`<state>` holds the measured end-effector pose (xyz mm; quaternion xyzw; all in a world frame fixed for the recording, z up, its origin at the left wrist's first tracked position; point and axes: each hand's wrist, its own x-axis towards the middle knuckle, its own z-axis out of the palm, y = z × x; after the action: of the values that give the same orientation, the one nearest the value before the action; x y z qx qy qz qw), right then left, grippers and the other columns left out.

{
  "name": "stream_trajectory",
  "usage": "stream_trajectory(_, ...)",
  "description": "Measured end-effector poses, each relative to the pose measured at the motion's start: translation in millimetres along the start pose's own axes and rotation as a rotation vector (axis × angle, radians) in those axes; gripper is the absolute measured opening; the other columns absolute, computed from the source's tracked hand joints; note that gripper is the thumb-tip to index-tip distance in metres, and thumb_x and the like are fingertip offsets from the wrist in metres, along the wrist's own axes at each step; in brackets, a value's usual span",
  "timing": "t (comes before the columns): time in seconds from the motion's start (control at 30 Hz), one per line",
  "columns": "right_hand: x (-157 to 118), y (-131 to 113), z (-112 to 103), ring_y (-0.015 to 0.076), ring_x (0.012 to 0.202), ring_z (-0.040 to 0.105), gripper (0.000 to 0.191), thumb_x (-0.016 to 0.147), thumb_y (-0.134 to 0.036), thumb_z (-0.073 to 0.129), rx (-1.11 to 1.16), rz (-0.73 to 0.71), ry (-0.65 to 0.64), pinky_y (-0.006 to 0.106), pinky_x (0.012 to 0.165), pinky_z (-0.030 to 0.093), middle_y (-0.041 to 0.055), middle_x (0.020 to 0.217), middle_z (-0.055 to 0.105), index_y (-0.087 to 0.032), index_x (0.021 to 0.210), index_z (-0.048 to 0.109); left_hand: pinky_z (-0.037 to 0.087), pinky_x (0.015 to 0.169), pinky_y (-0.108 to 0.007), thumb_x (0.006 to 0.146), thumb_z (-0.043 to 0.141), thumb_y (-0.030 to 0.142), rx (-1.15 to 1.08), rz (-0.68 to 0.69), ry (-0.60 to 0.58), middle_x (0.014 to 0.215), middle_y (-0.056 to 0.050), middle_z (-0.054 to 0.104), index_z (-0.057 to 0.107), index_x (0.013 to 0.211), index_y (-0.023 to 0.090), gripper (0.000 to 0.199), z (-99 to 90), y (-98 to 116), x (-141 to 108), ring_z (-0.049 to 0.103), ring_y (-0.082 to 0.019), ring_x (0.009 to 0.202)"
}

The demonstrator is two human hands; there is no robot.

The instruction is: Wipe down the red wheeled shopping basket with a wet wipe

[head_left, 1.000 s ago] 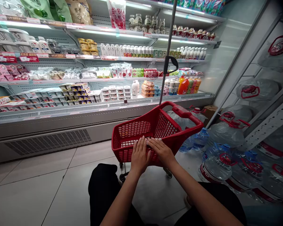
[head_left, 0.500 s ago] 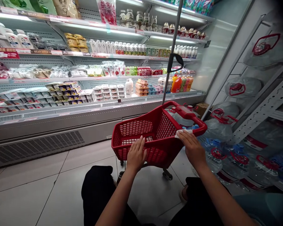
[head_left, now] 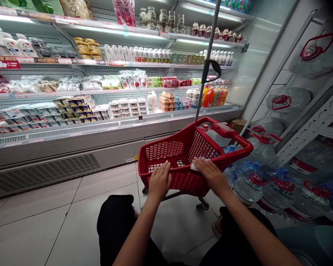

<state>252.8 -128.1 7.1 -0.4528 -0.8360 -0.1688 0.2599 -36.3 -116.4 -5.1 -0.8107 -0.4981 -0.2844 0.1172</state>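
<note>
A small red plastic shopping cart (head_left: 180, 179) stands in front of my knees, its handle end to the right. My left hand (head_left: 159, 181) lies on the near rim with its fingers stretched out. My right hand (head_left: 211, 177) presses a folded white tissue (head_left: 193, 167) onto the same rim, further right. Most of the tissue is hidden under the fingers. Inside the basket, an upright mesh panel (head_left: 204, 144) stands near the handle.
Behind the cart runs an open refrigerated display (head_left: 113, 125) with yogurt cups and bottles. A grey pole (head_left: 208, 55) with a black hook rises behind the handle. Large water bottles (head_left: 248, 186) stand on the right by a white metal rack (head_left: 308, 129).
My right hand has slid left along the rim with the tissue, from near the handle toward my left hand. The cart has shifted slightly right. My left hand stays nearly in place.
</note>
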Motion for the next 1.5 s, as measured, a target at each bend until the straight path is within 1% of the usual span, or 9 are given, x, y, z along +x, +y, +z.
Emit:
stream_trajectory(0.17, -24, 78, -35, 0.0214, 0.154, 0.034, 0.075, 0.096, -0.002, 0.028, -0.146, 0.124, 0.037, 0.052, 0.129, 0.026, 0.0002, 0.166, 0.038, -0.031, 0.165, 0.023, 0.047, 0.114, -0.044, 0.102, 0.039, 0.021, 0.039, -0.105, 0.010, 0.153, -0.007, 0.057, 0.044, 0.157, 0.022, 0.055, -5.2, -43, -18, 0.059, -0.024, 0.134)
stream_trajectory(0.33, -7, 104, -10, 0.0219, 0.155, 0.031, 0.068, 0.096, -0.004, 0.030, -0.149, 0.299, 0.152, 0.052, 0.127, 0.029, 0.0067, 0.163, 0.043, -0.022, 0.162, 0.034, 0.049, 0.112, -0.042, 0.100, 0.042, 0.018, 0.034, -0.087, -0.007, 0.151, -0.009, 0.059, 0.045, 0.155, 0.018, 0.055, 2.2, -30, -24, 0.062, -0.025, 0.131)
stream_trajectory(0.57, 28, 7, 57, 0.0219, 0.151, 0.040, 0.074, 0.089, 0.001, 0.031, 0.090, 0.185, 0.073, 0.053, 0.125, 0.033, 0.0081, 0.157, 0.052, -0.021, 0.159, 0.040, 0.047, 0.114, -0.048, 0.093, 0.047, 0.015, 0.032, -0.066, 0.012, 0.166, -0.014, 0.037, 0.021, 0.165, 0.017, 0.077, 19.2, 24, -22, 0.058, -0.030, 0.135)
stream_trajectory(0.77, 23, -86, 58, 0.0198, 0.154, 0.034, 0.064, 0.098, -0.009, 0.034, 0.399, 0.018, -0.064, 0.051, 0.126, 0.031, 0.0073, 0.162, 0.045, -0.022, 0.160, 0.038, 0.051, 0.112, -0.044, 0.090, 0.047, 0.009, -0.135, -0.074, 0.013, 0.174, -0.012, 0.010, 0.002, 0.167, 0.021, 0.090, 10.4, 43, -32, 0.049, -0.029, 0.145)
stream_trajectory(0.9, 20, -66, 38, 0.0218, 0.146, 0.048, 0.053, 0.104, -0.020, 0.036, 0.731, 0.019, -0.201, 0.053, 0.122, 0.037, 0.0048, 0.154, 0.055, -0.029, 0.155, 0.047, 0.050, 0.111, -0.047, 0.097, 0.051, 0.023, -0.219, -0.010, -0.008, 0.175, -0.013, 0.002, 0.001, 0.167, 0.024, 0.086, -1.4, 30, -34, 0.045, -0.031, 0.148)
stream_trajectory(1.0, 31, -13, 18, 0.0249, 0.132, 0.062, 0.050, 0.106, -0.032, 0.036, 0.826, 0.272, -0.056, 0.047, 0.108, 0.054, 0.0084, 0.144, 0.064, -0.027, 0.154, 0.049, 0.034, 0.124, -0.053, 0.099, 0.057, 0.044, -0.150, 0.079, -0.053, 0.174, -0.013, 0.011, 0.008, 0.167, 0.022, 0.087, -7.2, 9, -27, 0.025, -0.031, 0.158)
stream_trajectory(1.1, 45, 41, 2, 0.0246, 0.140, 0.054, 0.053, 0.106, -0.031, 0.033, 0.594, 0.470, 0.259, 0.048, 0.115, 0.047, 0.0084, 0.153, 0.056, -0.024, 0.157, 0.045, 0.027, 0.127, -0.053, 0.097, 0.059, 0.057, -0.085, 0.097, -0.127, 0.168, -0.012, 0.033, 0.021, 0.165, 0.022, 0.085, -5.4, -7, -20, 0.028, -0.030, 0.157)
stream_trajectory(1.2, 44, 66, 2, 0.0240, 0.151, 0.039, 0.056, 0.102, -0.018, 0.032, 0.217, 0.407, 0.301, 0.053, 0.126, 0.030, 0.0060, 0.159, 0.049, -0.023, 0.156, 0.047, 0.030, 0.126, -0.052, 0.097, 0.058, 0.060, -0.083, 0.075, -0.164, 0.159, -0.011, 0.049, 0.032, 0.162, 0.023, 0.079, 1.6, -12, -17, 0.042, -0.030, 0.149)
stream_trajectory(1.5, -5, -43, 51, 0.0252, 0.155, 0.032, 0.066, 0.101, -0.011, 0.030, 0.148, 0.193, 0.076, 0.057, 0.124, 0.033, 0.0079, 0.164, 0.042, -0.026, 0.165, 0.026, 0.038, 0.119, -0.050, 0.097, 0.058, 0.060, 0.019, 0.027, -0.130, 0.154, -0.014, 0.054, 0.021, 0.166, 0.025, 0.086, 7.5, 2, -15, 0.054, -0.031, 0.138)
